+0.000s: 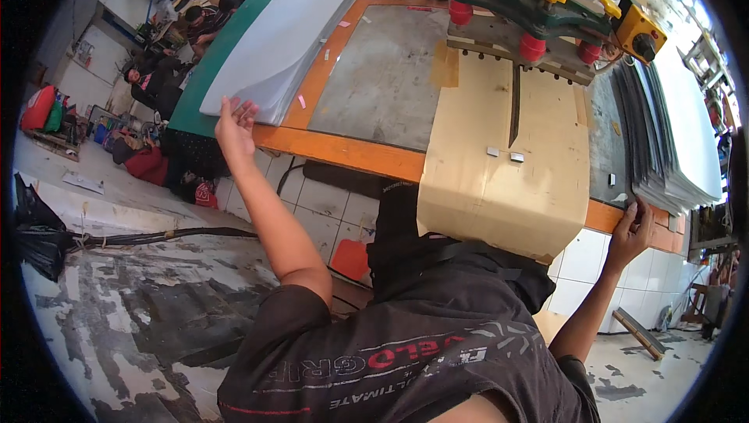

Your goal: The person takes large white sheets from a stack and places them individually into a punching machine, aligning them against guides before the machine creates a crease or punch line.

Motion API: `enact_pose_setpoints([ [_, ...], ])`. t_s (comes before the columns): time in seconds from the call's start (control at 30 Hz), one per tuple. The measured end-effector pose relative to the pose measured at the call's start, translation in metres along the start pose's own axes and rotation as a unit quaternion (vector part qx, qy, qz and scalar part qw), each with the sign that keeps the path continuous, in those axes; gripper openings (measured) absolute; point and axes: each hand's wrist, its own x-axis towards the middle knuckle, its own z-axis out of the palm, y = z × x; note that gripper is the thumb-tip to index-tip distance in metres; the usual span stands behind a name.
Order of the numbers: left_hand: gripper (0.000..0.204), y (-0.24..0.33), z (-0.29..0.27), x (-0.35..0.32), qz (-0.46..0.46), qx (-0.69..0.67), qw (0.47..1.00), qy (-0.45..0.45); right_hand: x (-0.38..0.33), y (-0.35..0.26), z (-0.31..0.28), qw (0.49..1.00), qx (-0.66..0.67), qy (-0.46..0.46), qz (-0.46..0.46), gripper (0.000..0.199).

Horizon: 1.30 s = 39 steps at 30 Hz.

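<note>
Left hand (pixel 234 122): fingers spread, touching near corner of pale grey plastic sheet stack (pixel 281 52), long axis running away up-right; right hand (pixel 632 229): fingers curled on near edge of dark grey sheet stack (pixel 663 142).

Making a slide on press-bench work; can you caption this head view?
Left hand touches a stack of pale sheets; right hand grips the grey stack.
</note>
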Motion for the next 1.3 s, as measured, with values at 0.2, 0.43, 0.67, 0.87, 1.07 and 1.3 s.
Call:
enact_pose_setpoints([
  [0.2, 0.070, 0.019, 0.005, 0.009, -0.131, -0.214, 0.964, -0.084, 0.002, -0.008, -0.002, 1.000, 0.009, 0.011, -0.004, 0.020],
  [0.43, 0.079, -0.018, -0.024, 0.070, -0.070, -0.385, 0.902, -0.183, 0.007, -0.018, -0.001, 1.000, 0.010, -0.012, 0.019, 0.019],
  [0.67, 0.049, -0.012, 0.022, 0.084, -0.134, -0.354, 0.924, -0.050, 0.006, -0.014, -0.007, 0.999, 0.003, -0.024, 0.034, 0.019],
  [0.87, 0.058, -0.025, 0.002, 0.106, -0.139, -0.369, 0.914, -0.096, 0.007, -0.017, -0.004, 0.999, 0.028, -0.022, 0.026, 0.019],
  [1.07, 0.062, 0.009, -0.013, 0.046, -0.165, -0.477, 0.844, -0.182, 0.014, -0.029, -0.008, 0.994, 0.068, -0.045, 0.068, 0.022],
  [1.3, 0.056, 0.025, -0.096, 0.000, -0.099, -0.472, 0.858, -0.178, 0.024, -0.122, -0.001, 0.970, 0.234, -0.060, 0.023, 0.027],
])
